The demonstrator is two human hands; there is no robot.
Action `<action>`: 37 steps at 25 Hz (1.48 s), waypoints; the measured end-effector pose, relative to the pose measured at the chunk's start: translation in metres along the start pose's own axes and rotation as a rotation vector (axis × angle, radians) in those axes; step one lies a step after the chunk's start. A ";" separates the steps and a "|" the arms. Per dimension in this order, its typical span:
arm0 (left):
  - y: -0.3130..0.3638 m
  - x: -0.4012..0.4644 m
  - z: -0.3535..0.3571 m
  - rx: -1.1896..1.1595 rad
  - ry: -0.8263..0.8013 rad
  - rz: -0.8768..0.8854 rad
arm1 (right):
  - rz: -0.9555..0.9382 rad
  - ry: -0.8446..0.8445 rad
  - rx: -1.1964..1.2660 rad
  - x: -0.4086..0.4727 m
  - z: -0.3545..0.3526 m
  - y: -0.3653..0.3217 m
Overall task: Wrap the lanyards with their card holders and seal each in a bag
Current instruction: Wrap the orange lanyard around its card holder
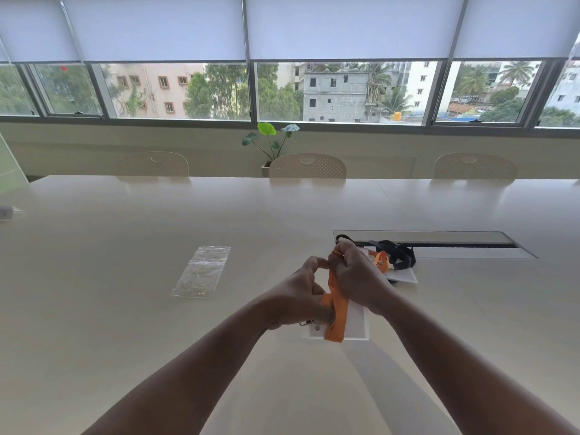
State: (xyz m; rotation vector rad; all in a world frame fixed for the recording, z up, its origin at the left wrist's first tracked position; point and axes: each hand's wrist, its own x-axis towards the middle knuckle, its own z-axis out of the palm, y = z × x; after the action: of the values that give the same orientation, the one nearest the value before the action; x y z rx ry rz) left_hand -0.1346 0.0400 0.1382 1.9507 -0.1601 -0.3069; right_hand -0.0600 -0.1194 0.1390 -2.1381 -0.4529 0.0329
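A white card holder [356,324] is held just above the table in front of me, with an orange lanyard [337,312] wound across it. My left hand [301,296] grips the holder's left end by the metal clip [306,323]. Higher up, my right hand [357,277] pinches the lanyard strap. Behind my right hand lie another white card holder [405,275], a black lanyard [398,252] and a bit of a second orange lanyard [382,260]. A pile of clear zip bags [201,271] lies flat to the left.
A long pale table [125,309] fills the view. A recessed cable hatch [439,244] sits at the right behind the lanyards. Three perforated chairs [307,166] stand along the far edge, with a potted plant [271,142] beyond. A small white object [9,212] lies at the far left.
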 end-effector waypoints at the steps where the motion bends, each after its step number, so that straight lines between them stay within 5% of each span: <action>1: 0.000 0.000 0.000 -0.011 0.019 -0.010 | -0.035 0.027 -0.048 -0.001 0.001 0.001; 11: -0.009 -0.003 0.011 -0.356 0.124 -0.106 | -0.044 0.236 -0.130 0.002 0.006 0.011; 16: -0.014 -0.001 0.016 -0.117 0.226 -0.060 | 0.008 0.236 -0.073 0.007 -0.002 0.006; 22: -0.012 -0.001 0.015 -0.048 0.176 0.029 | 0.105 0.019 0.109 0.015 -0.013 0.006; 28: -0.011 -0.004 0.013 -0.093 0.124 0.044 | 0.364 -0.370 0.640 0.011 -0.024 0.033; 37: -0.005 -0.010 0.011 -0.181 0.010 0.046 | 0.293 -0.349 0.664 0.019 -0.038 0.032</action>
State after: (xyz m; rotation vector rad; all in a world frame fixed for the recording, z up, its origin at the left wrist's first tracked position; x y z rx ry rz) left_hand -0.1476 0.0346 0.1312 1.7664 -0.1647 -0.2717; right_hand -0.0256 -0.1592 0.1378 -1.5196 -0.2685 0.6423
